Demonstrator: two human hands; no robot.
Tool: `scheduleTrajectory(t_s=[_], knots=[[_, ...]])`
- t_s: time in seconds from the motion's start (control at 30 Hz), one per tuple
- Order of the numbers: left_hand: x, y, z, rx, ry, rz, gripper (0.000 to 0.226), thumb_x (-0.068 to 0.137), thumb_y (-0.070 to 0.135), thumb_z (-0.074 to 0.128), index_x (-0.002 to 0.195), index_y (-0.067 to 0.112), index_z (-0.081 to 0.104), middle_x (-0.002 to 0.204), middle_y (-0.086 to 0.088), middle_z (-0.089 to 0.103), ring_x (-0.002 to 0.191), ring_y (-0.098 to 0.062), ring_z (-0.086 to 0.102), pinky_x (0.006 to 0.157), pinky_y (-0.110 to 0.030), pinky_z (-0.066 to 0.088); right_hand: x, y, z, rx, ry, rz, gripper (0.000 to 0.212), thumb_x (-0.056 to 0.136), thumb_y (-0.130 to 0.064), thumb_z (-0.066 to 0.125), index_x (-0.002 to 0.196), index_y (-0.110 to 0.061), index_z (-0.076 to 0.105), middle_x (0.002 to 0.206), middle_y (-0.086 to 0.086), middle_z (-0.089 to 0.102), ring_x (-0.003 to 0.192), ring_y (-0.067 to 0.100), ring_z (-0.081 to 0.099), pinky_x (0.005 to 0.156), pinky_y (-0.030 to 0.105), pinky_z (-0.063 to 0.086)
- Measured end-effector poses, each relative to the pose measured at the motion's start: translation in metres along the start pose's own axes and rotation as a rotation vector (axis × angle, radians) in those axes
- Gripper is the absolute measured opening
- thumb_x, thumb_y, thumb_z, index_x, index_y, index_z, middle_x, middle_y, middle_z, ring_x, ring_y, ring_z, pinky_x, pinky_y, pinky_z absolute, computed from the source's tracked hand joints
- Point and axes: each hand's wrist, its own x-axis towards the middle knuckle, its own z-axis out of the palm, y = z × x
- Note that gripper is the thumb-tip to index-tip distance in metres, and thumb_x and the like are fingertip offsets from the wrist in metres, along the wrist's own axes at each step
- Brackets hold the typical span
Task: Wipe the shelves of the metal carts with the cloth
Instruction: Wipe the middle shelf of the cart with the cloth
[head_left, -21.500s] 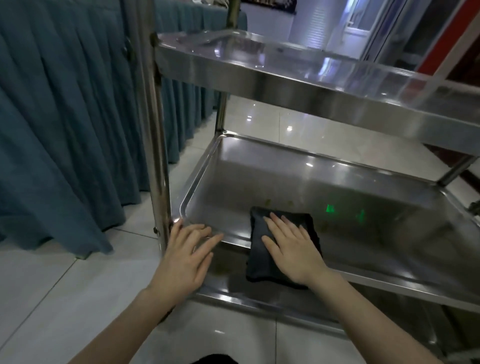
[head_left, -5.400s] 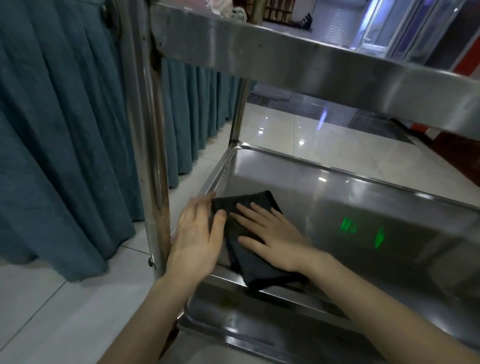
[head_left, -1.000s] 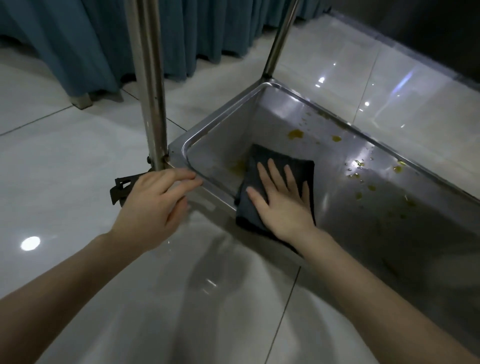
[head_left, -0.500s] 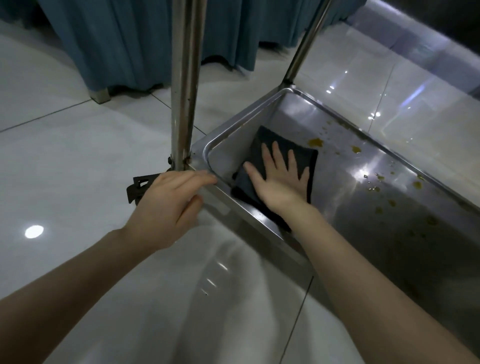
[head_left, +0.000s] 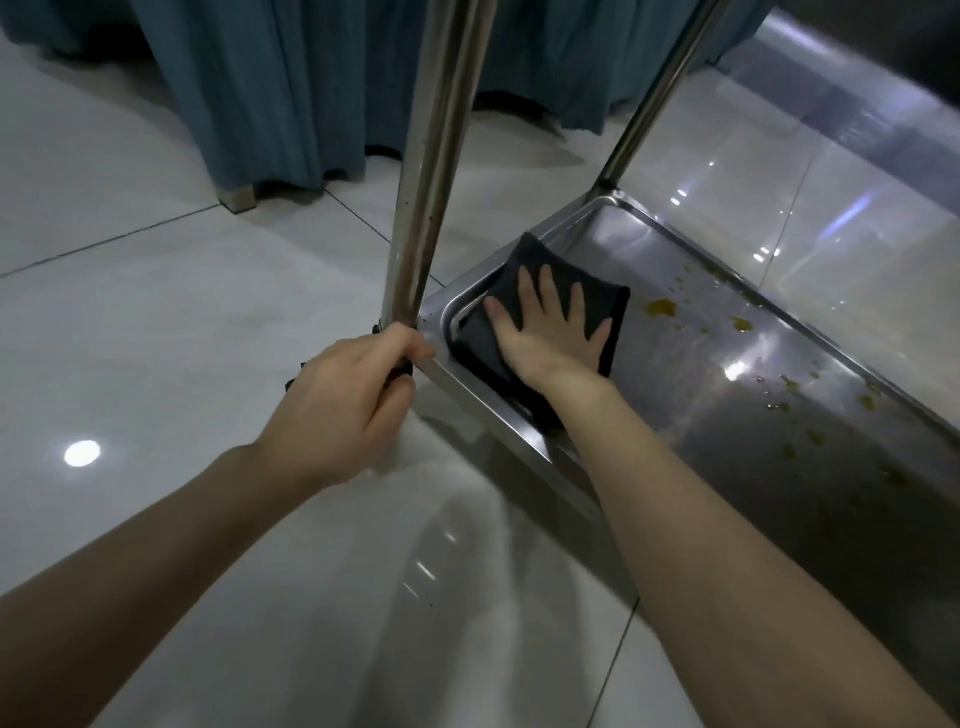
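The near post (head_left: 431, 171) rises from the corner of the bottom shelf (head_left: 727, 395), and your left hand (head_left: 343, 405) grips its foot, so that corner is taken. Just right of the post, the cloth (head_left: 519, 254) under your flat right hand (head_left: 550, 338) fills that end of the shelf, its left edge riding up the raised rim. That rim rings the shelf and stops any slide outward. Farther right of the post the shelf bed is free, with only flat yellow spots (head_left: 660, 307) on it. Behind the post stands the far post (head_left: 644, 109), with a gap between them. Left of the post, bare floor (head_left: 156, 322) runs to the blue curtain (head_left: 291, 104).
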Motion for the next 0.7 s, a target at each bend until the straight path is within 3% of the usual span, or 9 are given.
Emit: scheduleTrajectory(t_s=[0.1,0.17,0.3,0.47,0.6,0.7], knots=[[0.0,-0.001,-0.006,-0.02,-0.007,0.032,0.03,0.089,0.022,0.039,0.112,0.012,0.055,0.115,0.001,0.057,0.095,-0.026,0.058,0.081,-0.042,0.048,-0.056,-0.005,0.015,-0.021,0.028,-0.261,0.072,0.086,-0.077,0.005,0.151,-0.048,0.001,0.162,-0.02,-0.007,0.15,0.017,-0.01,0.115,0.057,-0.01],[-0.001,-0.001,-0.005,0.009,-0.038,0.058,0.032,0.089,0.025,0.04,0.116,0.016,0.054,0.124,0.004,0.054,0.104,-0.019,0.056,0.087,-0.029,0.041,-0.086,-0.002,0.023,-0.002,0.047,-0.346,0.071,0.085,-0.078,0.004,0.151,-0.049,0.003,0.161,-0.024,-0.004,0.149,0.011,-0.01,0.114,0.051,-0.01],[-0.003,-0.001,0.004,0.08,-0.104,0.074,0.035,0.093,0.026,0.042,0.125,0.016,0.053,0.135,0.001,0.049,0.115,-0.012,0.049,0.088,-0.018,0.029,-0.039,-0.002,0.009,-0.01,-0.009,-0.235,0.067,0.089,-0.075,0.009,0.151,-0.05,0.001,0.162,-0.021,-0.007,0.149,0.013,-0.011,0.115,0.053,-0.011],[-0.004,0.001,0.002,0.198,-0.152,0.078,0.037,0.095,0.028,0.043,0.126,0.01,0.053,0.134,-0.004,0.05,0.106,-0.021,0.054,0.088,-0.024,0.033,0.025,-0.013,-0.001,0.037,0.015,0.055,0.067,0.096,-0.067,0.014,0.154,-0.04,-0.007,0.163,-0.011,-0.01,0.15,0.024,-0.013,0.115,0.061,-0.01],[0.004,0.013,0.005,0.197,-0.065,0.125,0.039,0.096,0.031,0.043,0.124,0.006,0.054,0.131,-0.009,0.051,0.105,-0.021,0.055,0.088,-0.025,0.038,-0.041,0.005,0.005,-0.017,-0.003,-0.208,0.067,0.092,-0.072,0.009,0.152,-0.046,-0.002,0.163,-0.017,-0.007,0.15,0.019,-0.01,0.116,0.056,-0.009],[0.017,0.028,0.021,0.111,-0.07,0.176,0.039,0.097,0.03,0.044,0.125,0.005,0.055,0.131,-0.009,0.05,0.116,-0.02,0.052,0.099,-0.025,0.039,-0.124,0.05,0.017,0.005,0.063,-0.228,0.069,0.085,-0.078,0.0,0.149,-0.053,-0.002,0.16,-0.027,-0.009,0.149,0.009,-0.011,0.116,0.048,-0.009]])
